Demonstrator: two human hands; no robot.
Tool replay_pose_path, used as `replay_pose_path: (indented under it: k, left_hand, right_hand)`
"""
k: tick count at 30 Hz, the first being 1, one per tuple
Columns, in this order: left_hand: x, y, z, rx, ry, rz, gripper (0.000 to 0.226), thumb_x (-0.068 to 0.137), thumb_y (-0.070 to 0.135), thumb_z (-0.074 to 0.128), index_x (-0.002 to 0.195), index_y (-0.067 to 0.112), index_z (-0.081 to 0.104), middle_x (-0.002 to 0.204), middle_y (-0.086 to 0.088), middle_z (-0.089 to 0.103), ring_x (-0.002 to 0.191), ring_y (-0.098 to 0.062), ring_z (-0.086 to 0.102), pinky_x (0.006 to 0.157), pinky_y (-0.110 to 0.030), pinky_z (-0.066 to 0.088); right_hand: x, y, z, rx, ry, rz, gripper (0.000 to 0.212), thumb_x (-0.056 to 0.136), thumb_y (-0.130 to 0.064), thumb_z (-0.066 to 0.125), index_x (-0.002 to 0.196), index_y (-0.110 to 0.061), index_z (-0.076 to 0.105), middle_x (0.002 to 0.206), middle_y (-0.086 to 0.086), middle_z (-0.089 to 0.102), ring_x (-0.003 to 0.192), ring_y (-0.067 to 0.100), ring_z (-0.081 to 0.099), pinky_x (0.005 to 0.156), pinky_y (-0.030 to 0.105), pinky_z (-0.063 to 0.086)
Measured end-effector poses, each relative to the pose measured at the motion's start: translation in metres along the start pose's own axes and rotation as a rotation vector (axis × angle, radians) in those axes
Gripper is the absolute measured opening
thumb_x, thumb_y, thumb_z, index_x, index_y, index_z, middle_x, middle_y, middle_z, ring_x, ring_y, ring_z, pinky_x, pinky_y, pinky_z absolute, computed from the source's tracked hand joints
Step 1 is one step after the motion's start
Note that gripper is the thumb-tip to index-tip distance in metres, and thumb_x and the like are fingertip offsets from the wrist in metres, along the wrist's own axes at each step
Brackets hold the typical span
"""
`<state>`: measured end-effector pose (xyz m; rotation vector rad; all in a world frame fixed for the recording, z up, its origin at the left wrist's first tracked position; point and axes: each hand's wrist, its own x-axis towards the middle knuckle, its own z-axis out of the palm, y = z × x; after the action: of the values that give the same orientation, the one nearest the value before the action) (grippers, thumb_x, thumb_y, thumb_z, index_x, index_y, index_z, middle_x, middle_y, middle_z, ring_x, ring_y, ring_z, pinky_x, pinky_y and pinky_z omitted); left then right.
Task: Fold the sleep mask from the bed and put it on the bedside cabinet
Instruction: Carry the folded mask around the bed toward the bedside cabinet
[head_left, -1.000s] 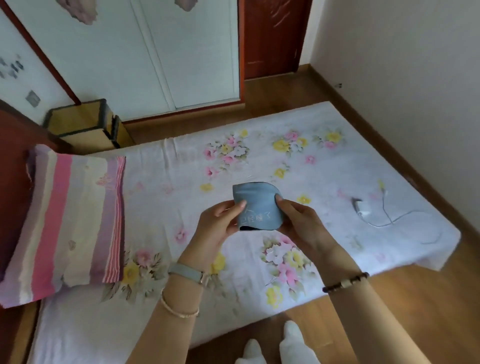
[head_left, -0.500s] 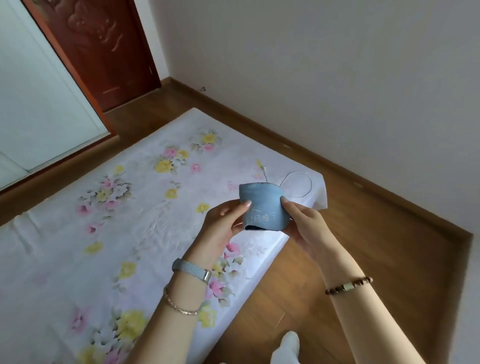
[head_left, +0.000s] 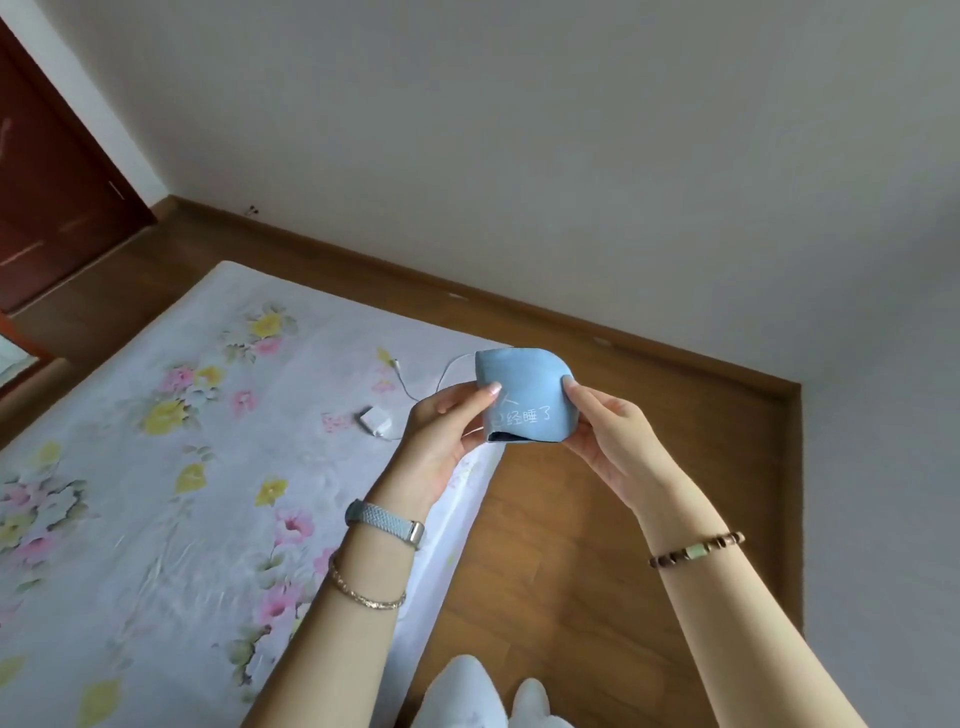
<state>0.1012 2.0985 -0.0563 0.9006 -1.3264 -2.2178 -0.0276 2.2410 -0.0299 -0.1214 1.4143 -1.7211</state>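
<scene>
The light blue sleep mask (head_left: 524, 387), folded in half with white characters on its front, is held up in the air over the bed's corner. My left hand (head_left: 441, 436) pinches its left edge and my right hand (head_left: 605, 431) pinches its right edge, thumbs on the front face. A dark inner lining shows along the mask's lower edge. The bedside cabinet is out of view.
The bed with its floral sheet (head_left: 156, 467) fills the left and lower left. A white charger (head_left: 376, 420) and its cable (head_left: 415, 387) lie near the bed's corner. Wooden floor (head_left: 597, 545) runs to a plain wall; a dark red door (head_left: 52, 171) is at far left.
The view has swung right: the pillow and cabinet at left have left the frame, and the wall and floor now show. Both hands keep the same grip on the folded mask.
</scene>
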Motion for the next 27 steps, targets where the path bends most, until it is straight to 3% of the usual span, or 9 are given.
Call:
replay_pose_path:
  k: [8,14,22,27]
  left_hand:
    - [0.096,0.003,0.063,0.077,-0.105,-0.076,0.029,0.079,0.025,0.079,0.103,0.008,0.077,0.103,-0.01,0.077,0.097,-0.024,0.072,0.087,-0.038,0.059]
    - [0.187,0.015,0.088,0.105,-0.19,-0.101,0.039,0.071,0.035,0.082,0.104,0.015,0.078,0.105,-0.006,0.077,0.098,-0.022,0.074,0.075,-0.033,0.059]
    - [0.294,0.057,0.112,0.08,-0.237,-0.128,0.047,0.062,0.037,0.089,0.103,0.015,0.078,0.101,-0.004,0.079,0.094,-0.016,0.075,0.074,-0.028,0.059]
    - [0.347,0.08,0.123,0.101,-0.23,-0.147,0.034,0.072,0.029,0.082,0.103,0.016,0.077,0.102,-0.004,0.08,0.094,-0.016,0.076,0.072,-0.027,0.06]
  right_hand:
    - [0.062,-0.042,-0.051,-0.014,0.154,-0.018,0.021,0.096,-0.027,0.06,0.1,-0.01,0.072,0.108,0.01,0.073,0.098,0.021,0.073,0.071,0.025,0.06]
    - [0.131,-0.078,-0.065,0.023,0.208,-0.059,0.019,0.096,-0.026,0.061,0.094,-0.013,0.074,0.103,0.009,0.074,0.092,0.019,0.074,0.07,0.026,0.06]
    - [0.231,-0.135,-0.065,0.071,0.222,-0.051,0.021,0.096,-0.027,0.061,0.102,-0.011,0.072,0.11,0.012,0.074,0.097,0.021,0.074,0.082,0.033,0.061]
    - [0.282,-0.163,-0.064,0.091,0.202,-0.058,0.02,0.097,-0.026,0.06,0.101,-0.011,0.072,0.104,0.008,0.076,0.094,0.019,0.075,0.08,0.031,0.061]
